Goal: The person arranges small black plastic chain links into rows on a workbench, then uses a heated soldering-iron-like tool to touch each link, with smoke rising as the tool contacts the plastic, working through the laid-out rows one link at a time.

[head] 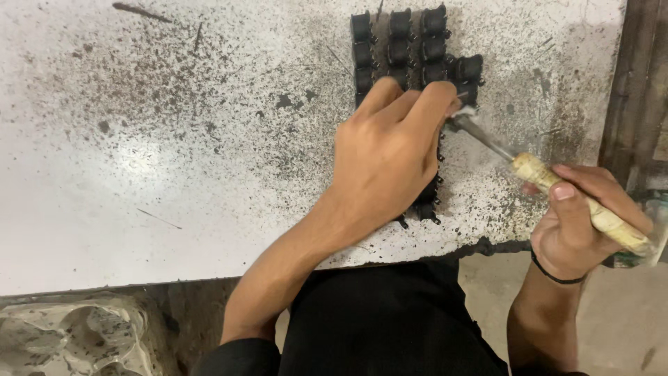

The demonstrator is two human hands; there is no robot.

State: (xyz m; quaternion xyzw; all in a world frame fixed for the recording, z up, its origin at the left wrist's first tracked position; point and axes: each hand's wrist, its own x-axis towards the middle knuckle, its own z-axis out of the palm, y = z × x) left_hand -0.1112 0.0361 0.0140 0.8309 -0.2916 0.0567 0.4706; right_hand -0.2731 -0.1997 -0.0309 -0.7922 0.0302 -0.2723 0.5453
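Table: white top, speckled and stained dark; I see its near edge chipped by my right wrist.
Parts: small black moulded pieces stand in tight rows near the table's far-right corner, running back toward the near edge under my left hand.
Left hand: laid palm-down over the middle of the rows, fingers curled and pressed on the parts; I cannot tell whether it pinches one piece or only steadies the block.
Right hand: closed round the wrapped handle of the tool, off the table's right side near the near edge.
Tool: thin metal shaft slanting up-left, its tip meeting the parts just beside my left fingertips.
Doing it well: I judge the left hand should bear down firmly so the rows don't shift, with fingertips clear of the tip, and the tool worked in short, light strokes.
Where the parts lie: under and beyond my left hand, well left of my right.
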